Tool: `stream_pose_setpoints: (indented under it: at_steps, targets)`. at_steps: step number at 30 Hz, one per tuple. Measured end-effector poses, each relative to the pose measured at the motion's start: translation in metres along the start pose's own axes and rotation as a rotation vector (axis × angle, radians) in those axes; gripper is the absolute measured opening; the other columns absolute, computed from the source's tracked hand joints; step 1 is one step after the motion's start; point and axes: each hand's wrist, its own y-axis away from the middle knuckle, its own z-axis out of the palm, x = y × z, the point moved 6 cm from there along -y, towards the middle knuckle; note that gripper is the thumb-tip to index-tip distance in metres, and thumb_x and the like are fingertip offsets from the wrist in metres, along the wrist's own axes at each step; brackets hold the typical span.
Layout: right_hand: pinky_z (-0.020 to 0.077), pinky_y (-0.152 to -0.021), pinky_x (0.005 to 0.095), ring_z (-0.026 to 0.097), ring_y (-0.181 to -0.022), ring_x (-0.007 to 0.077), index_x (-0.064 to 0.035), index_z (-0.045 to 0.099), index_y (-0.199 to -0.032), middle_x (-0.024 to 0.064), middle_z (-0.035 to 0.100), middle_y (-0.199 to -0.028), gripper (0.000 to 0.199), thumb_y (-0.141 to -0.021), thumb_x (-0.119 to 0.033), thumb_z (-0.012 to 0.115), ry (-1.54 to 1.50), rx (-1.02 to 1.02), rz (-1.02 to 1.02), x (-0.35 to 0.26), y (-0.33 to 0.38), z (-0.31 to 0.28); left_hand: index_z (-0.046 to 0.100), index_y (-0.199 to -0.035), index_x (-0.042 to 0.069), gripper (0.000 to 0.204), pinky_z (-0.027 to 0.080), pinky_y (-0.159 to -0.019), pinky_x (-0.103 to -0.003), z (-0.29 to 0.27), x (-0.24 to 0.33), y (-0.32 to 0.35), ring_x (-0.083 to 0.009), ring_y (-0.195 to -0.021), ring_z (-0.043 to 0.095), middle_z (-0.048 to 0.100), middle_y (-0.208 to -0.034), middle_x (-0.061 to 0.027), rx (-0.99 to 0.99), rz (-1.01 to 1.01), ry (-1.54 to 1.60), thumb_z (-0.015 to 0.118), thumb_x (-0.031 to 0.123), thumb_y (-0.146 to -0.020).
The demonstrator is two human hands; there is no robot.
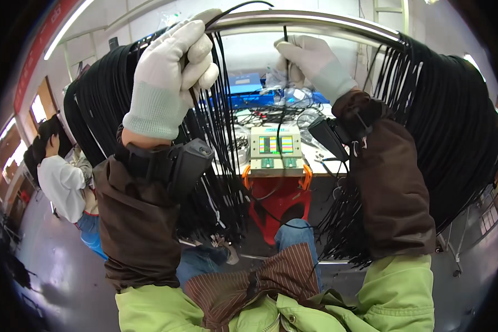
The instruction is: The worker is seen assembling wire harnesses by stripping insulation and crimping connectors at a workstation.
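Note:
My left hand, in a white knit glove, is raised at the near side of a metal bar. Its fingers are closed on a thin black cable, whose end curves up and to the right over the bar. My right hand, gloved too, pinches a black cable just below the bar. A short end sticks up above the fingers, and the cable runs down past the tester. Whether both hands hold the same cable I cannot tell. Thick rows of black cables hang from the bar beside the left arm.
More black cables hang at the right. Beyond the bar, a boxy tester with a colourful screen stands on a white workbench among loose wires and a blue box. A red stool is below. Another person stands at the left.

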Motion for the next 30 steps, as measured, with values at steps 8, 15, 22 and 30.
stream_pose_setpoints:
  at_steps: [8,15,22,30]
  targets:
    - [0.0423,-0.053,0.0327,0.056,-0.054,0.0265,0.0001,0.053,-0.074,0.0111,0.057,-0.06,0.021,-0.085,-0.018,0.051,0.413,-0.214,-0.146,0.084,0.112,0.022,0.054,-0.092,-0.002,0.033,0.035,-0.042,-0.021,-0.012,-0.108,0.133,-0.0064,-0.043,0.039,0.042,-0.055,0.0017,0.116,-0.433,-0.194,0.041,0.028,-0.095]
    - [0.0435,-0.055,0.0326,0.051,-0.053,0.0254,0.0006,0.053,-0.077,0.0122,0.05,-0.059,0.015,-0.085,-0.013,0.055,0.437,-0.177,0.249,0.191,0.25,0.046,0.055,-0.092,0.004,0.026,0.043,-0.054,-0.025,0.01,-0.234,0.297,-0.0114,-0.057,0.052,0.052,-0.063,-0.0033,-0.191,-0.911,-0.146,0.042,0.026,-0.093]
    - [0.0464,-0.067,0.0309,0.058,-0.075,0.0255,-0.0042,0.054,-0.104,0.014,0.053,-0.081,0.033,-0.076,-0.02,0.062,0.021,-0.265,0.167,0.102,0.264,0.098,0.053,-0.098,0.004,0.028,0.047,-0.066,-0.041,0.08,-0.269,0.365,-0.0334,-0.075,0.06,0.061,-0.081,-0.0172,-0.937,-0.741,-0.589,0.048,0.028,-0.086]
    - [0.0438,-0.055,0.0291,0.053,-0.055,0.0207,-0.0037,0.055,-0.077,0.0089,0.055,-0.066,0.02,-0.086,-0.02,0.049,0.408,0.258,0.372,0.18,0.289,0.008,0.055,-0.102,-0.002,0.037,0.046,-0.075,-0.038,0.083,-0.232,0.274,-0.0348,-0.089,0.057,0.058,-0.1,-0.021,-0.718,-0.313,-0.659,0.058,0.026,-0.079]
